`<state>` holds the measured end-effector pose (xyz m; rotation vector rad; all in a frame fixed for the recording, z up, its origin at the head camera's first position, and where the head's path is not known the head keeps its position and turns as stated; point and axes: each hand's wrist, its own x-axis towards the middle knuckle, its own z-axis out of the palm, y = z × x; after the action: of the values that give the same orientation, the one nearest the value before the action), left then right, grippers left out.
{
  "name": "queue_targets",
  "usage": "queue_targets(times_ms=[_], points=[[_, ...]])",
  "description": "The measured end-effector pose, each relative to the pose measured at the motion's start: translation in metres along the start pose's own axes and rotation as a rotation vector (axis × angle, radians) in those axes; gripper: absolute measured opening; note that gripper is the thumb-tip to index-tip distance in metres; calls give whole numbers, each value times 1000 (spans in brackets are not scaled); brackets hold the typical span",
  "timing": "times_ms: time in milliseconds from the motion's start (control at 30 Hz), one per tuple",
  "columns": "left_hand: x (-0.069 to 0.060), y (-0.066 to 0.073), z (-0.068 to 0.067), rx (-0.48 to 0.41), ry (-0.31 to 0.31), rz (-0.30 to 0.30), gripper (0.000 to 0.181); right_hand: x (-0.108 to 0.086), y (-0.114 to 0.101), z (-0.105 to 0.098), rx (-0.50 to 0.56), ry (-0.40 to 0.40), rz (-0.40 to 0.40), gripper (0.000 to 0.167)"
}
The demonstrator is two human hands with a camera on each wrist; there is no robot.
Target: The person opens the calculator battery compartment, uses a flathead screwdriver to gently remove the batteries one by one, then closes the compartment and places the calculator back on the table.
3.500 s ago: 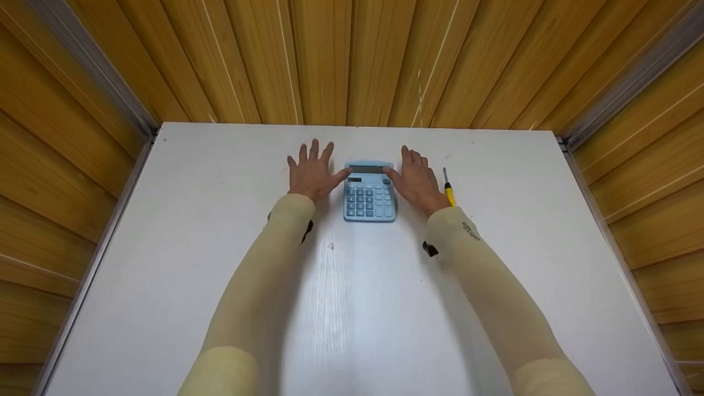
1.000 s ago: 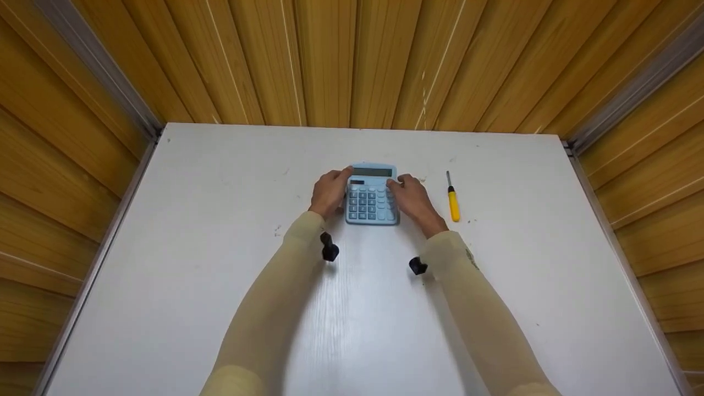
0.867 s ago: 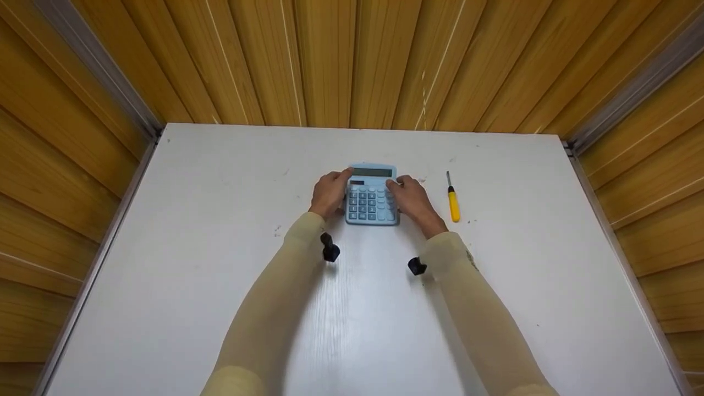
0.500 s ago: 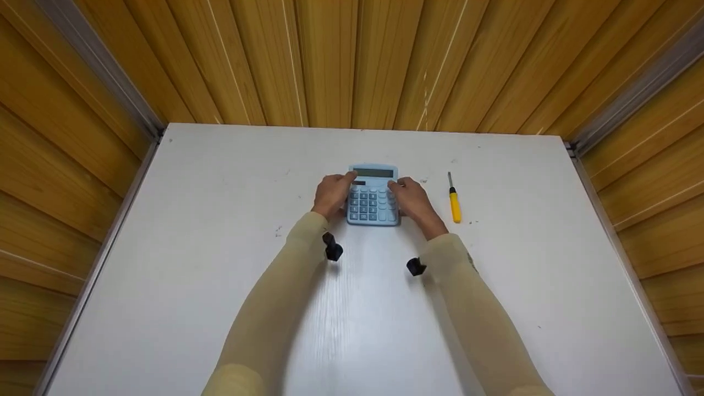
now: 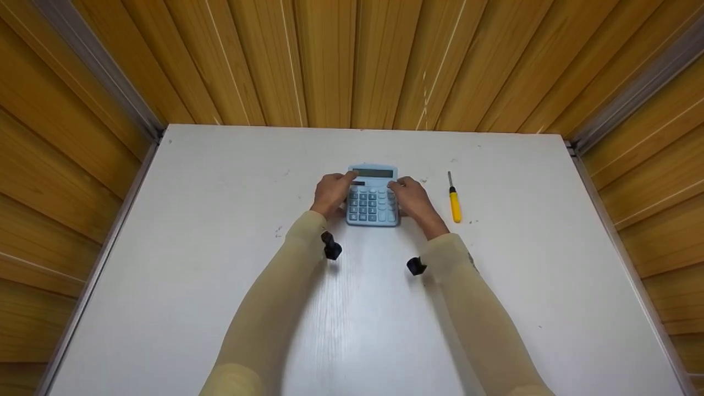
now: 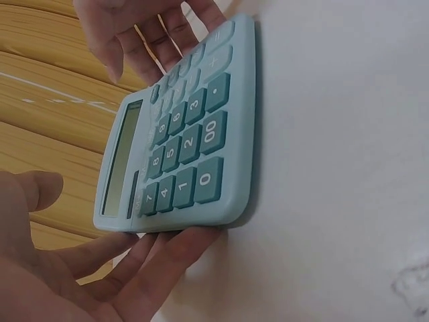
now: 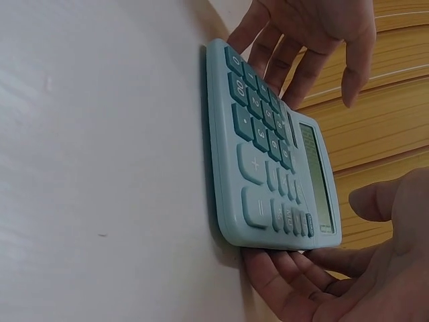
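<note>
A light blue calculator (image 5: 373,202) lies face up on the white table in the head view, between both hands. At its left edge, the left hand (image 5: 331,193) touches the side with its fingers. In the left wrist view that hand's thumb (image 6: 45,190) stands off the calculator (image 6: 181,144). The right hand (image 5: 415,199) touches the opposite edge. The right wrist view shows the right thumb (image 7: 375,201) raised clear of the calculator (image 7: 268,161), with fingers (image 7: 281,285) against its side. Neither hand's fingers are curled round it.
A screwdriver (image 5: 454,203) with a yellow handle lies right of the right hand on the white table (image 5: 220,181). Wood-patterned panels (image 5: 324,66) stand behind the table and at its sides. Black devices (image 5: 331,246) are worn at the wrists.
Compared with the oldest view, both hands have drawn back and moved from spread beside the calculator to its edges. The screwdriver handle is uncovered. Over the last second, hands and calculator have barely moved.
</note>
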<state>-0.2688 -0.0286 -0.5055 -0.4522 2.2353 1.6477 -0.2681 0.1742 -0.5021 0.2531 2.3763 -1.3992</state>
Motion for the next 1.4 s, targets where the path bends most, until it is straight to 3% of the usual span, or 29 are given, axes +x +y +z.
queue_targets(times_ms=[400, 767, 1167, 1400], points=[[-5, 3, 0, 22, 57, 63, 65, -2, -5, -3, 27, 20, -11, 53], [-10, 7, 1, 23, 130, 125, 59, -7, -9, -7, 26, 45, -89, 55], [-14, 13, 1, 33, 178, 166, 58, -11, -18, -11, -3, 59, -69, 65], [-16, 14, 3, 36, 198, 188, 59, -13, -21, -9, -25, 127, -116, 66]])
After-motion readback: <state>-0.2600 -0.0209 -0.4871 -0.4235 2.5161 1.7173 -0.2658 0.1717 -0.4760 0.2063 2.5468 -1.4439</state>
